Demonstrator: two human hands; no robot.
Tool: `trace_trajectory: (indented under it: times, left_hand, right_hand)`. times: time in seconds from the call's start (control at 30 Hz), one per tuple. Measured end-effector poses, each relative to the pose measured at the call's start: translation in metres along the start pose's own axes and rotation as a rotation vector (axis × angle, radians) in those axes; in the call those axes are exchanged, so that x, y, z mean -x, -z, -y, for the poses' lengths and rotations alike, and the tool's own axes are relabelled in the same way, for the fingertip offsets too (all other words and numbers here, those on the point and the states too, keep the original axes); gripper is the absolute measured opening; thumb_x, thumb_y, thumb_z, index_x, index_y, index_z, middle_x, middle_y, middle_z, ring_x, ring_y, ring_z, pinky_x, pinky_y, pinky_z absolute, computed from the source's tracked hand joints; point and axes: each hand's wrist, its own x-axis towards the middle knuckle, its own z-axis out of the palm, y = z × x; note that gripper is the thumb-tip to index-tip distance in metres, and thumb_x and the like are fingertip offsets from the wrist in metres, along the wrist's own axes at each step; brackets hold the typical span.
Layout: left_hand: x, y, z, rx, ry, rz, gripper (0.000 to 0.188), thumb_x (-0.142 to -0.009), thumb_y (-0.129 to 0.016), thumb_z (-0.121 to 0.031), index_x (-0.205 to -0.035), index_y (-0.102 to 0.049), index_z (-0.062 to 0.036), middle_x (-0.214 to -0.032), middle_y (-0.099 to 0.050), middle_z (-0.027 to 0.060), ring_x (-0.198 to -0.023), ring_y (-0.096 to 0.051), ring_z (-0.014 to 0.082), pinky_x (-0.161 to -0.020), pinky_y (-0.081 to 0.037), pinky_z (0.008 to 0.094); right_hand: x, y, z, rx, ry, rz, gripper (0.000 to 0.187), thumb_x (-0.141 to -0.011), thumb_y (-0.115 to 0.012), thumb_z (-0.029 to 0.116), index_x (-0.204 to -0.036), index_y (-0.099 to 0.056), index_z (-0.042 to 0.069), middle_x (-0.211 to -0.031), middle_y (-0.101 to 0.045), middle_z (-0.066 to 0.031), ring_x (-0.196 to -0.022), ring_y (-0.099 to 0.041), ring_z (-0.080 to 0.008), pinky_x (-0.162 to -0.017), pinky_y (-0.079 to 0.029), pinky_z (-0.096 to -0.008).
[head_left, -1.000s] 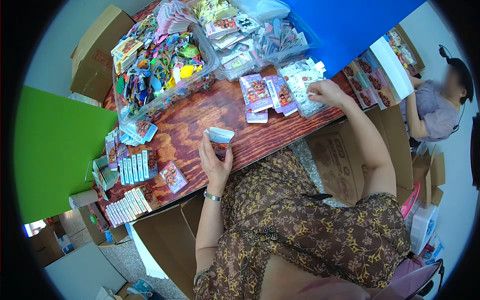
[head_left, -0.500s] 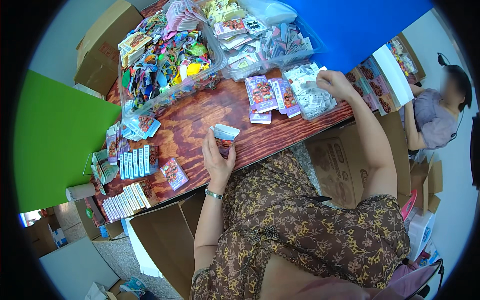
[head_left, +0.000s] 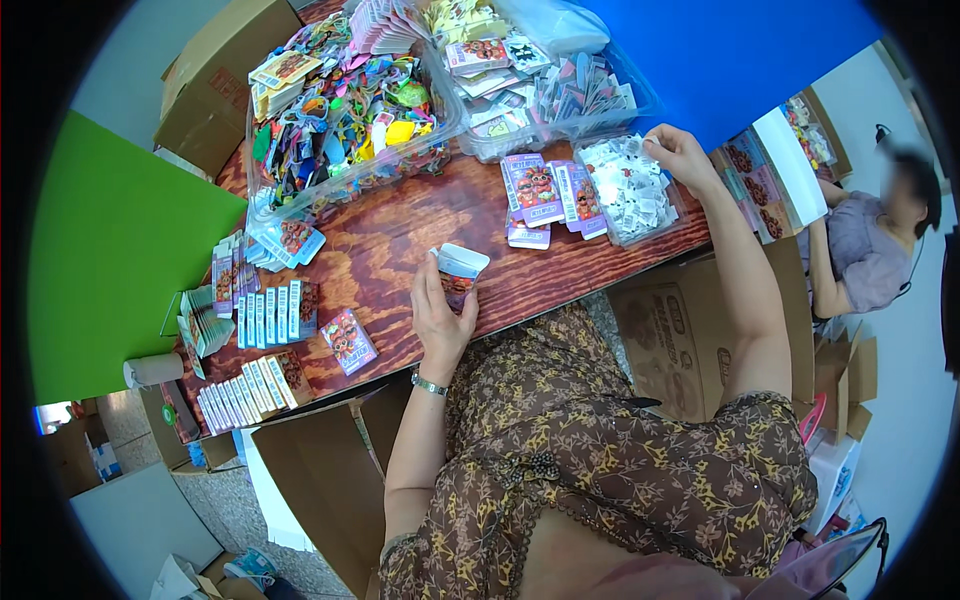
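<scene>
A small printed carton (head_left: 459, 279) stands in the grip of my left hand (head_left: 440, 325), its pale flap raised at the top. My fingers wrap its sides above the wood-patterned table. At the far right rim of a clear plastic tray (head_left: 676, 212) is my right hand (head_left: 684, 163), thumb and fingers pinched together. Whatever lies between those fingertips is too small to make out. Small white packets (head_left: 630, 192) fill that tray. Left of it lie several purple cartons (head_left: 535, 190), partly overlapping. One more purple carton (head_left: 350, 341) rests near the table's front edge.
A clear bin (head_left: 290, 205) of colourful small items stands at the back left, beside another bin (head_left: 560, 128) of cards. Rows of cartons (head_left: 268, 318) line the table's left end. An open cardboard box (head_left: 320, 480) sits below. At right is another person (head_left: 868, 240).
My right hand has shifted from over the packets toward the tray's far right rim. The left hand keeps hold of the carton. The whole view has moved slightly.
</scene>
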Motion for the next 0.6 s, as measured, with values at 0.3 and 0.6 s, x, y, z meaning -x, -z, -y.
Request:
trace_trajectory:
  times: [0.3, 0.6]
  left_hand:
    - [0.000, 0.000, -0.002, -0.002, 0.002, -0.013, 0.086, -0.080, -0.078, -0.011, -0.153, -0.035, 0.0016, -0.137, -0.051, 0.0248, -0.123, -0.055, 0.0420, -0.099, -0.050, 0.0471]
    - [-0.013, -0.007, -0.007, -0.052, 0.066, -0.022, 0.086, -0.077, -0.076, -0.012, -0.154, -0.038, -0.0058, -0.128, -0.056, 0.0197, -0.114, -0.057, 0.0385, -0.093, -0.053, 0.0454]
  right_hand:
    - [-0.010, -0.024, 0.027, 0.077, -0.091, 0.075, 0.020, -0.098, -0.067, 0.028, -0.100, -0.064, 0.009, -0.088, -0.063, 0.0040, -0.082, -0.056, -0.0056, -0.071, -0.045, -0.0256]
    - [0.006, -0.119, 0.115, -0.170, 0.152, 0.335, 0.016, -0.099, -0.066, 0.021, -0.103, -0.064, 0.006, -0.091, -0.068, 0.0005, -0.083, -0.060, -0.0064, -0.071, -0.048, -0.0250]
